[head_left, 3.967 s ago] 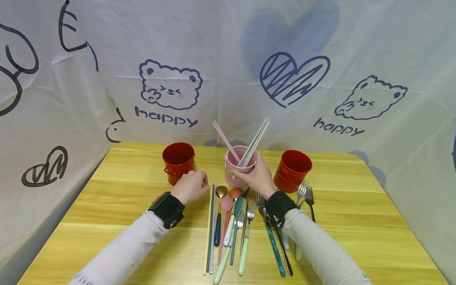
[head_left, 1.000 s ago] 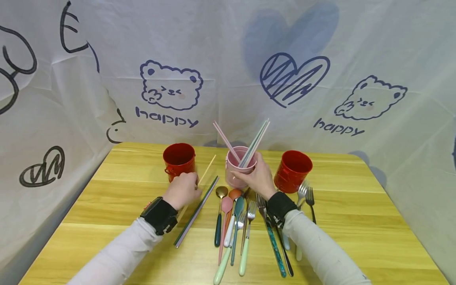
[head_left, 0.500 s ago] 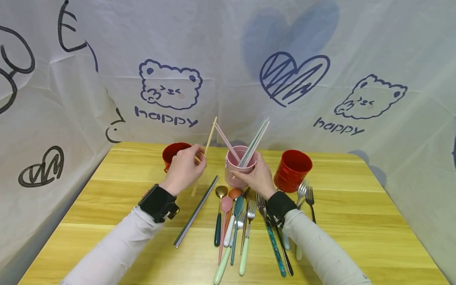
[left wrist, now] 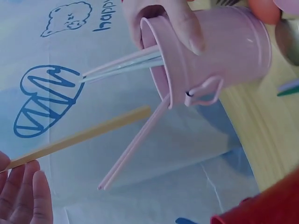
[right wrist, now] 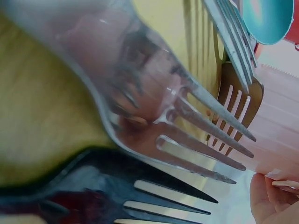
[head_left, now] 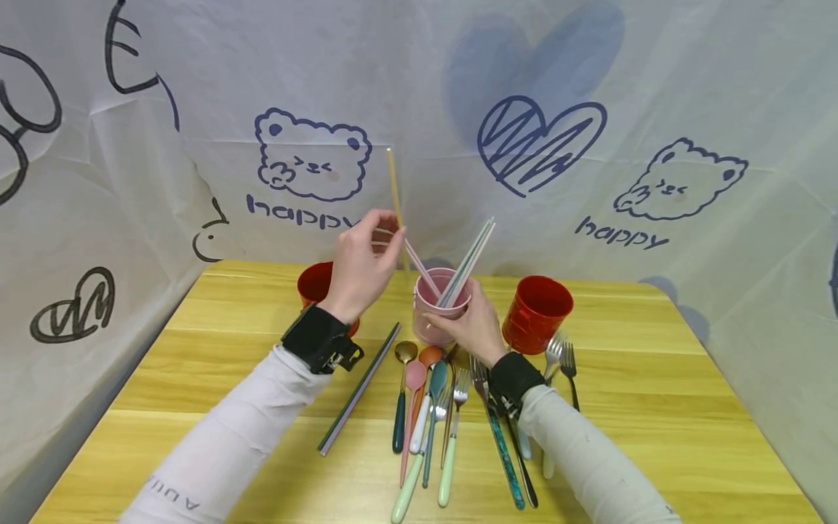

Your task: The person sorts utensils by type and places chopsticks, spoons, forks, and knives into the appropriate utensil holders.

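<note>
My left hand point(head_left: 365, 262) pinches a yellow chopstick point(head_left: 395, 185) between thumb and fingers, raised left of the pink bucket point(head_left: 427, 327). In the left wrist view the chopstick point(left wrist: 84, 135) points toward the bucket's mouth, its end outside the rim. My right hand point(head_left: 476, 327) grips the bucket at its right side, thumb across the front. Pink chopsticks point(head_left: 419, 263) lean left inside it, and pale green and whitish-pink chopsticks point(head_left: 470, 260) lean right. On the table, dark green and purple chopsticks point(head_left: 360, 389) lie slanted below my left hand.
A red bucket point(head_left: 313, 282), partly behind my left hand, stands at left; another red bucket point(head_left: 538, 314) stands at right. Several spoons point(head_left: 415, 375) and forks point(head_left: 461, 389) lie in front of the pink bucket. More forks point(head_left: 568, 364) lie around my right wrist. A cloth wall rises behind.
My left hand has separated the yellow chopstick from the dark green and purple ones, lifted it and carried it up and right toward the pink bucket. My right hand has stayed on the bucket.
</note>
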